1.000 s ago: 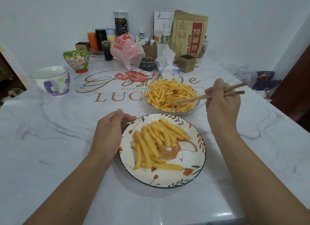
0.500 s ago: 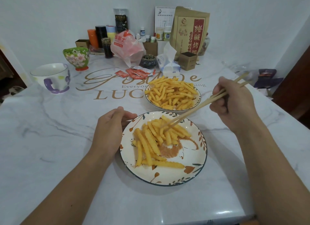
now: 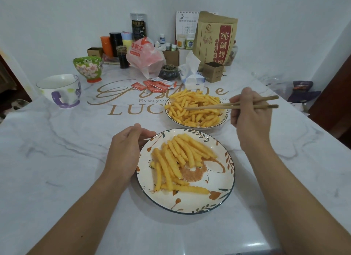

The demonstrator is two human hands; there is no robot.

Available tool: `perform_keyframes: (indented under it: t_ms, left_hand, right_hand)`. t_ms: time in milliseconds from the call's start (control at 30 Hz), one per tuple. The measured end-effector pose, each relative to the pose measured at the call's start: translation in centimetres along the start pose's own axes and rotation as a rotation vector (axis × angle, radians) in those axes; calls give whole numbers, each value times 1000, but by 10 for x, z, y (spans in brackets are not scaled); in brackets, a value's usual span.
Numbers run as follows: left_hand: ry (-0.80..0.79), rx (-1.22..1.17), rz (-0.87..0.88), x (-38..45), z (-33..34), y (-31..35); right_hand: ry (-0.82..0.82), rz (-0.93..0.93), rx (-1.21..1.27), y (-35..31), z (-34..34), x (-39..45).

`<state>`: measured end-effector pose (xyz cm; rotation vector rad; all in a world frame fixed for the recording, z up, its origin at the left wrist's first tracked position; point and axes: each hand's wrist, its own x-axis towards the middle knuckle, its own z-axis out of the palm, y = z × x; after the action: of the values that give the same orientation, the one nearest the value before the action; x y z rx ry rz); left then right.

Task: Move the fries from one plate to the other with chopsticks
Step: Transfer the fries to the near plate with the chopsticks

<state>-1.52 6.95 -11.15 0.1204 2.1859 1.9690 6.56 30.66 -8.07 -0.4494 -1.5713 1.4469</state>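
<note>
Lying in two heaps, the fries sit on two plates on the white marble table (image 3: 57, 169): a dense pile (image 3: 193, 110) fills the far plate (image 3: 225, 120), and a smaller, looser group (image 3: 178, 159) lies across the left and middle of the near plate (image 3: 218, 194), whose painted leaf border shows bare on the right. We hold the chopsticks (image 3: 218, 107) in our right hand (image 3: 250, 118), fingers curled round the two sticks, which run almost level to the left with their tips over the far pile; we cannot tell whether a fry is caught between the tips. Our left hand (image 3: 125, 156) rests at the near plate's left rim, fingers loosely curled; the thumb and forefinger seem to touch the edge, though a firm pinch is not plain.

Beyond the far plate, red sauce packets (image 3: 152, 84) lie scattered on the gold lettering. Just behind them stand a tissue pack (image 3: 191, 76), a small dark pot (image 3: 169, 73) and a pink plastic bag (image 3: 144, 55). To the left are a white mug with a purple handle (image 3: 60, 90) and a green flowered bowl (image 3: 88, 68). A tall brown paper bag (image 3: 214, 38) leans against the wall at the back.
</note>
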Motion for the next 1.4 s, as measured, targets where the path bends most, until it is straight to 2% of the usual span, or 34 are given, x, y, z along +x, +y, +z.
perform_keyframes:
  t_ms: [200, 467, 633, 767, 867, 933, 1000, 1100, 1167, 1267, 1400]
  left_hand:
    - [-3, 3, 5, -1, -1, -1]
    - [5, 23, 0, 0, 0, 0]
    - [12, 30, -1, 1, 0, 0]
    - [7, 23, -3, 0, 0, 0]
    - [6, 26, 3, 1, 0, 0]
    - [6, 31, 5, 1, 0, -1]
    - [6, 25, 8, 2, 0, -1]
    - [7, 18, 12, 2, 0, -2]
    - [8, 22, 14, 1, 0, -1]
    - [10, 22, 14, 1, 1, 0]
    - [8, 17, 10, 1, 0, -1]
  right_hand:
    - [-26, -157, -145, 5, 19, -6]
    - [-4, -231, -270, 5, 18, -8]
    - [-87, -238, -304, 11, 25, -12]
    - [46, -179, -130, 0, 19, -10]
    - [183, -20, 83, -10, 4, 3]
    - [178, 133, 270, -15, -9, 14]
    - [62, 232, 342, -18, -23, 23]
    - [-107, 208, 268, -18, -35, 25]
    - [-144, 170, 243, -20, -37, 23]
    - [-99, 134, 247, -24, -37, 21]
    - [52, 108, 314, -23, -41, 24]
